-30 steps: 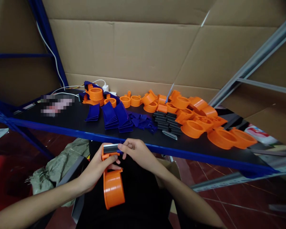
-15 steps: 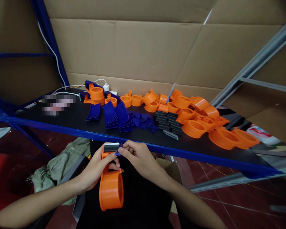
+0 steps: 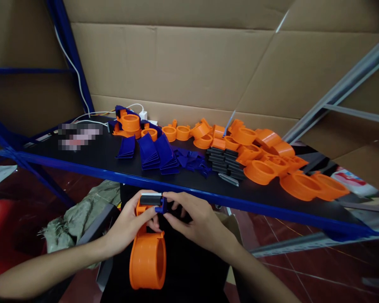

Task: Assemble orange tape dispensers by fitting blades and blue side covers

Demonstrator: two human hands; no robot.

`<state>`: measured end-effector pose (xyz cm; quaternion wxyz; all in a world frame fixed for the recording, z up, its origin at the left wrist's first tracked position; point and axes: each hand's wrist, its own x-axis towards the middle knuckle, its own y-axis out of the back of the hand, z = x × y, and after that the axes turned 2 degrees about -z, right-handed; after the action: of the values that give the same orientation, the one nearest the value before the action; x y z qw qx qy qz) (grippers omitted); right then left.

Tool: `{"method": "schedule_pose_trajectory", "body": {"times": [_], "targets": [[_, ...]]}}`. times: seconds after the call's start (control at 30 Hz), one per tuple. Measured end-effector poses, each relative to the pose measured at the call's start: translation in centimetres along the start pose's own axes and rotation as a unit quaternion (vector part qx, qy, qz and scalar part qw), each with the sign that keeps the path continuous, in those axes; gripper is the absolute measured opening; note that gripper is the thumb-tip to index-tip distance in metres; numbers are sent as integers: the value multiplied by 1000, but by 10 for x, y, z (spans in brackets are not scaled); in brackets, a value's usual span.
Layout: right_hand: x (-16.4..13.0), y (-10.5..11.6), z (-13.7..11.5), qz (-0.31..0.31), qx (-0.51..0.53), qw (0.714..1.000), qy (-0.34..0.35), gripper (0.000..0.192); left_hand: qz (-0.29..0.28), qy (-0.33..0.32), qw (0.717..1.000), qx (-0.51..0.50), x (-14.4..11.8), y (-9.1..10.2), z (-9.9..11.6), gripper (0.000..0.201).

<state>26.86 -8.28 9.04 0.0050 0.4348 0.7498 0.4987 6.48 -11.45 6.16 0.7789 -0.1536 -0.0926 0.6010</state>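
My left hand point(image 3: 135, 219) is closed around the neck of an orange tape dispenser point(image 3: 147, 261), whose wide ring hangs below over my dark-clothed lap. At its top sit a black roller point(image 3: 150, 200) and a white serrated cutter strip point(image 3: 151, 194). A small blue plastic piece point(image 3: 163, 206) is at the right end of the roller. My left thumb lies against part of it. My right hand point(image 3: 194, 214) has its thumb and index finger around that blue piece, in a pinch. My left fingers are partly hidden behind the dispenser.
On the black shelf point(image 3: 91, 153) with its blue edge lie stacked blue plates point(image 3: 167, 153), small blue pieces point(image 3: 192, 162), black rollers point(image 3: 221, 162) and several orange dispenser bodies point(image 3: 260, 171). A cardboard wall point(image 3: 183, 63) stands behind. White cables point(image 3: 77, 75) run at the left.
The right thumb and index finger have spread apart and shifted slightly right, leaving more of the blue piece visible. The dispenser has shifted slightly down, still in my left hand.
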Motion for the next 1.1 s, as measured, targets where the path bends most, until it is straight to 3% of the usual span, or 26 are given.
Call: {"method": "schedule_pose_trajectory", "body": {"times": [0.27, 0.5, 0.73, 1.1], "targets": [[-4, 6, -14, -6, -26, 1000, 6, 41, -3, -36, 996, 80, -4, 2, 0, 38], [-6, 11, -17, -8, -13, 999, 36, 36, -24, -40, 995, 94, -8, 3, 2, 32], [-4, 8, -9, -17, 5, 1000, 19, 33, -14, -40, 994, 99, -5, 5, 0, 29], [-11, 9, -23, -8, 6, 1000, 22, 29, -54, -63, 990, 110, -12, 2, -1, 25]]}}
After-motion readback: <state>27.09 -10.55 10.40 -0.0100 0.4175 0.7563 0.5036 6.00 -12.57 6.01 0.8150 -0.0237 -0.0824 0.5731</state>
